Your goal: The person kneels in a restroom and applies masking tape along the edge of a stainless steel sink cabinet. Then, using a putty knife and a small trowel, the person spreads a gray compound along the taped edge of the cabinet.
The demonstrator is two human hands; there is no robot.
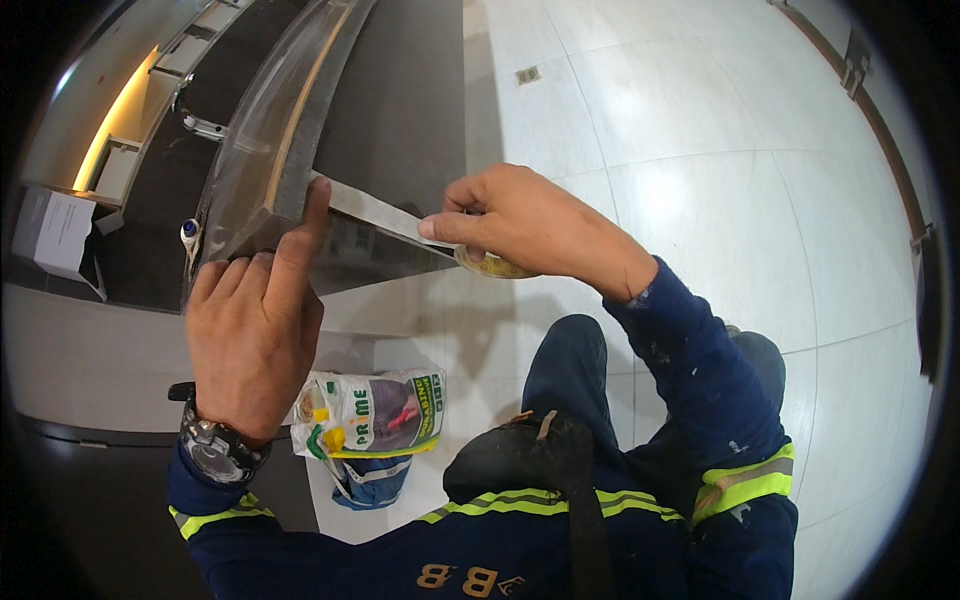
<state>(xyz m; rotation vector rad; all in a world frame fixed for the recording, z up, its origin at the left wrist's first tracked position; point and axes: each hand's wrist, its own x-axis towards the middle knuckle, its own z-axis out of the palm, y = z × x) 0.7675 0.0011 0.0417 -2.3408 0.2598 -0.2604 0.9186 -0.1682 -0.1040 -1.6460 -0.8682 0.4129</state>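
Observation:
A pale strip of tape (380,209) is stretched between my two hands. My left hand (243,318) is at the near corner of a grey slab (289,190). Its index finger reaches forward and presses the strip's end to the slab's edge, while the other fingers curl at the corner. My right hand (530,222) pinches the strip between thumb and fingers. Just below those fingers hangs the yellowish tape roll (490,264), partly covered by the hand. Clear plastic film (240,150) covers the slab's top.
A faucet (200,122) stands beyond the slab at the left. Near my left forearm are a printed bag (375,412) and a blue bag (372,484) below it. A white box (66,232) sits at the far left. Large pale tiles (720,200) cover the floor at right.

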